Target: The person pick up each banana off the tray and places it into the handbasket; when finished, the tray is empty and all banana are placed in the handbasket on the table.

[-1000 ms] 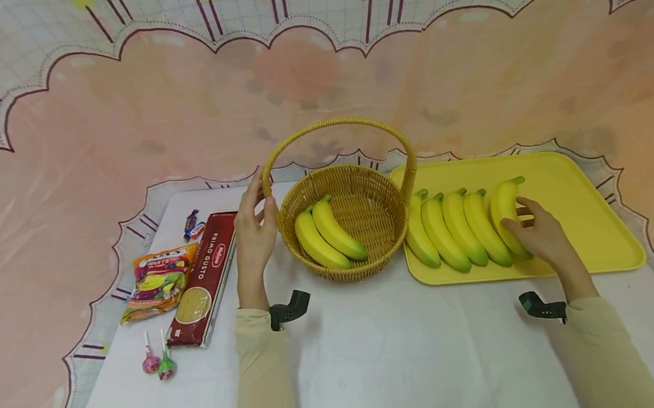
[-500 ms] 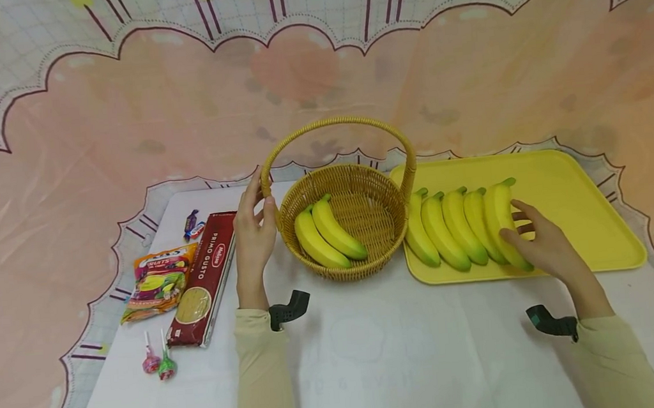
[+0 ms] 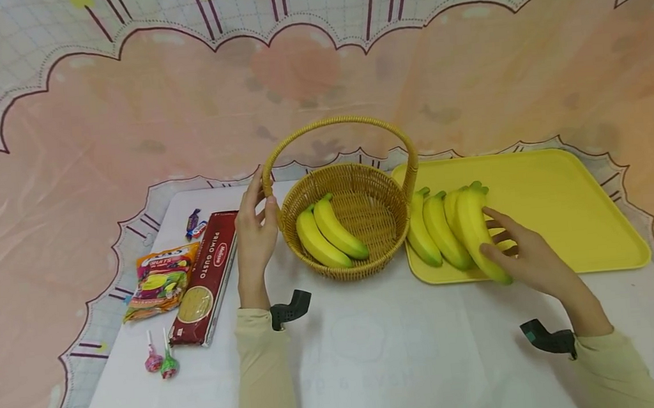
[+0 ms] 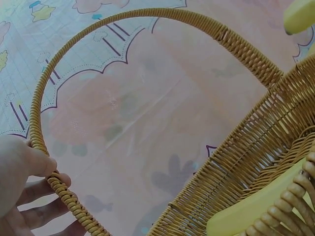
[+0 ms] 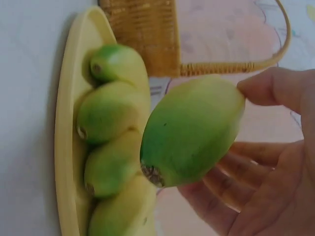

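Pinched banana [image 3: 472,234] mid-length in part-curled right hand [image 3: 529,255]; gripped basket handle [image 3: 334,121] with left hand [image 3: 257,238]. Judged banana likely light, firm, slightly slippery; best held there.

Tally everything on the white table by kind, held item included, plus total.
Bananas: 7, one in the right hand
Basket: 1
Tray: 1
Lollipops: 2
Wrapped sweets: 2
Long red packet: 1
Orange sweet bag: 1
Total: 15
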Motion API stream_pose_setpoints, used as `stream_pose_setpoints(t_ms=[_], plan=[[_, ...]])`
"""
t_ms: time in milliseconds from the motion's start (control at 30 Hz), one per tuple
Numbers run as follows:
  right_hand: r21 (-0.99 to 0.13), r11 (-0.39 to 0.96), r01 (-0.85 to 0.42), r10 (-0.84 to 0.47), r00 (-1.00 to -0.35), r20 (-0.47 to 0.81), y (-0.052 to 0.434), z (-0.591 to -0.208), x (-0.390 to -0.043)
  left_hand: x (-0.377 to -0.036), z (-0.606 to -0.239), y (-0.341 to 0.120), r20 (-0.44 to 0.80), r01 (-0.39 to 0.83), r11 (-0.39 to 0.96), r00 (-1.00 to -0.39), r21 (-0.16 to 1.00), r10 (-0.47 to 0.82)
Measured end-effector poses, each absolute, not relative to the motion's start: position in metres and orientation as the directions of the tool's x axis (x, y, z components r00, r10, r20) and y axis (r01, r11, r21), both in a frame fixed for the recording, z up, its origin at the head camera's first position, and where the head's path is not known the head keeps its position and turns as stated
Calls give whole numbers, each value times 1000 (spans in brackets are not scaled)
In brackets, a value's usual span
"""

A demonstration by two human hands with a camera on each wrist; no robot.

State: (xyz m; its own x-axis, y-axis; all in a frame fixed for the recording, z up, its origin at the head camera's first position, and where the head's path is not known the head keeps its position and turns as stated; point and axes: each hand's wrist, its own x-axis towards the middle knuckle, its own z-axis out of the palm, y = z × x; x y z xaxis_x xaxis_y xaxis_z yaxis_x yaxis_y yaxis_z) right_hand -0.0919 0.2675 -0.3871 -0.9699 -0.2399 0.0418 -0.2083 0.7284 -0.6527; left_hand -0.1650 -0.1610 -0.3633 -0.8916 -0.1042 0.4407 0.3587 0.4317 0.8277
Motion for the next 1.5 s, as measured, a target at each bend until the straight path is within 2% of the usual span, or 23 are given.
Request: stream_pose_setpoints(t_ms=[200,467,733,967,1167,1500], plan=[[-678,687,-262,-326,-945,35,250,-389,-89,-165,-362,-162,456,373,436,-885,819,-99],[-629,679,-378,-435,-898,70,229,-383,-84,-165,-364,-161,460,379,433,-882,818,-98],[-577,683,-448,-473,-873,118,201,-368,-106,-167,-365,-161,457,377,432,-884,819,-96],[-533,716,-451,-509,-860,43,172,-348,-138,-165,-365,-162,446,368,433,-890,823,-91],[-516,711,-478,-570,-822,-23,146,-331,-169,-164,-363,-162,434,359,441,-898,823,-79],[-469,745,-474,-595,-790,-148,115,-327,-205,-165,-362,-162,432,360,439,-899,823,-74]])
